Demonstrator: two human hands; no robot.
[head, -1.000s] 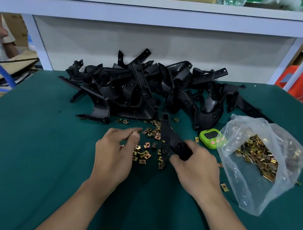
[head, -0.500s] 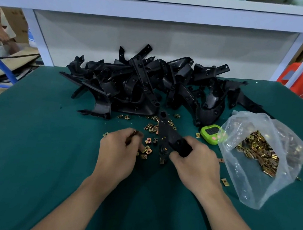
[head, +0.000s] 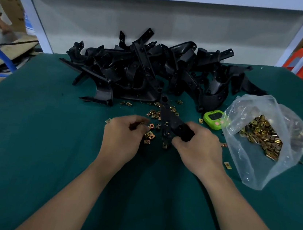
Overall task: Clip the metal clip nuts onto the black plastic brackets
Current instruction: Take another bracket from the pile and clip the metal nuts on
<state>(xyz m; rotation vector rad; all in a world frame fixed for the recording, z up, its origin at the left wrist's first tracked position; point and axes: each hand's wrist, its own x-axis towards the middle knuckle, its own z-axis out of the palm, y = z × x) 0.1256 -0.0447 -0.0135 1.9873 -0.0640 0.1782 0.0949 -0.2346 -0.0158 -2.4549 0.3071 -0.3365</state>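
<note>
Head view: looks down over a green-covered table (head: 47, 149); both forearms reach in from the near edge
Left hand (head: 123, 136): fingers curled in; thumb and forefinger pinch a clip nut (head: 142, 123), of which only a thin brass edge shows; just left of the bracket, apart from it
Right hand (head: 198, 149): fingers and thumb wrapped round the near end of a black bracket (head: 167, 115); its far end points toward the heap
Loose clip nuts (head: 153, 113): scattered on the cloth between and beyond the hands; one stray beside the right wrist
Pile of brackets (head: 152, 73): heaped along the far side; closes off that way
Right side: clear bag (head: 250, 171) of clip nuts and green timer (head: 213, 118) close by; little room
Left side: open cloth out to the table's slanting left edge; white upright (head: 37, 22) at the far corner
Near side: open cloth around both forearms
</note>
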